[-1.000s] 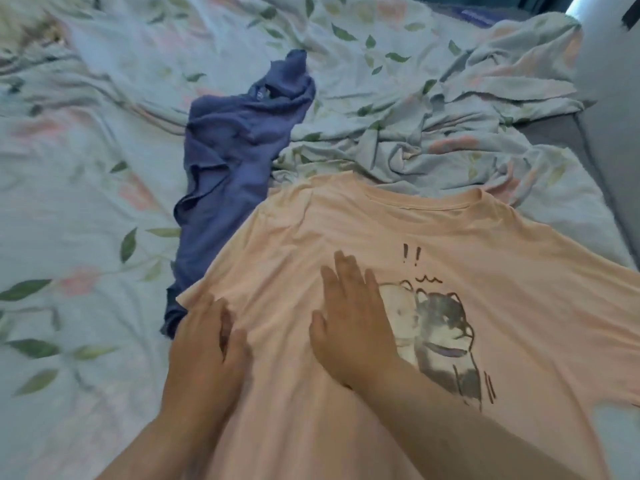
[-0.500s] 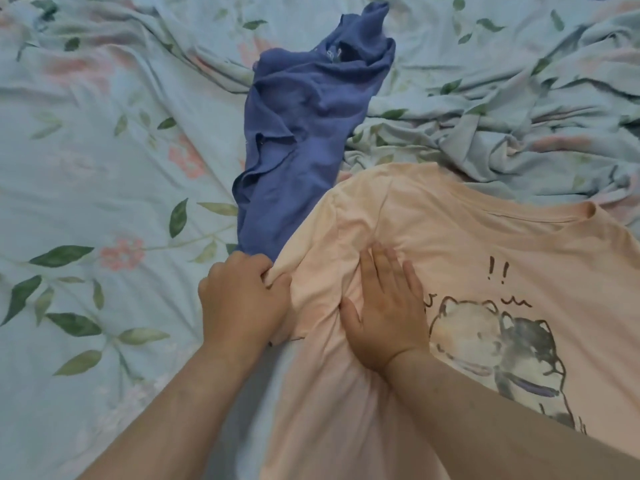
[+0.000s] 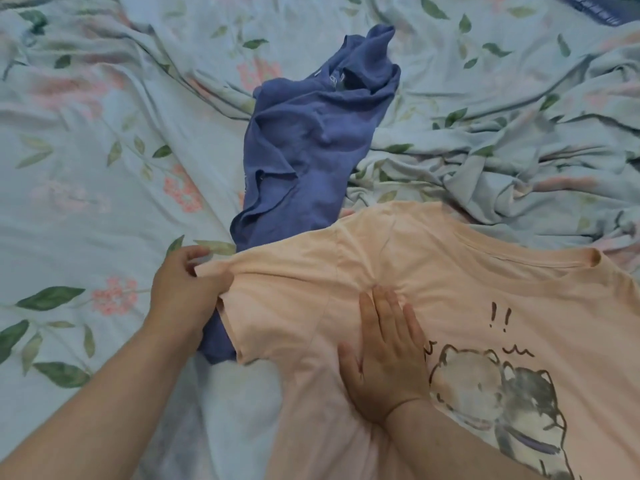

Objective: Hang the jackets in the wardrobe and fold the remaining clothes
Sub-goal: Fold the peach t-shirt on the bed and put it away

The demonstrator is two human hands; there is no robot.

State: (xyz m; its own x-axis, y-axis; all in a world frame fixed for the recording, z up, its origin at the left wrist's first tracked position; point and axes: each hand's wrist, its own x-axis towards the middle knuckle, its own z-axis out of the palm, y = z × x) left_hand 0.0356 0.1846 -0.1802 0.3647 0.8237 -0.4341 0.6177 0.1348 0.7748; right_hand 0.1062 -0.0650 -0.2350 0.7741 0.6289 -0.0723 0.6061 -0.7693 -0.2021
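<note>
Covering the bed [image 3: 86, 209], a floral sheet carries a peach T-shirt [image 3: 467, 289] lying flat, collar away, sleeve leftward, overlapping a crumpled blue garment [image 3: 304, 147] running lengthwise away. Right hand [image 3: 384, 358] presses flat, fingers straight; left hand [image 3: 183, 292] pinches the sleeve hem.
</note>
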